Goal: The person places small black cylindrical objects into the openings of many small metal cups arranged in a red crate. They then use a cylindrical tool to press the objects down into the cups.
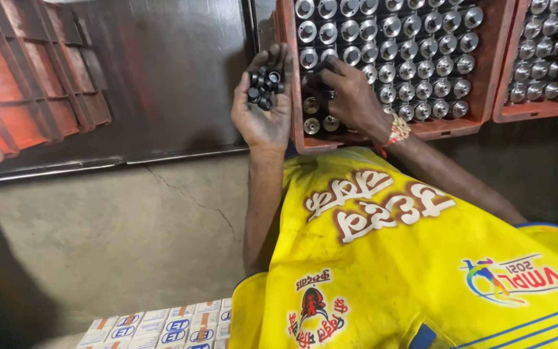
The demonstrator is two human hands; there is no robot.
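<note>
- Centrally, small dark cylindrical caps (265,86): heaped loose in a cupped palm, just beside the near-left corner of a red crate.
- Left hand (263,103): palm up, fingers curled loosely into a cup around the heap; not pinching, simply cradling.
- Right hand (350,97): palm down inside the crate, fingertips drawn together over the near-left rows; whether a cap sits between them cannot be told. Red-and-white thread band (396,131) at the wrist.
- Red crate (485,97): packed in rows with upright silver metal cylinders (421,48), round tops facing the camera; a few near the right hand darker at the top.
- Second red crate (537,108): to the right, touching the first, holding similar silver cylinders.
- Yellow shirt (408,271): printed, filling the lower right.
- Dark metal sheet (163,77): left of the crates, beside an orange-red ribbed tray (33,84).
- Cracked concrete floor (130,226): below; small white-and-blue boxes (163,326) in rows at the bottom edge.
</note>
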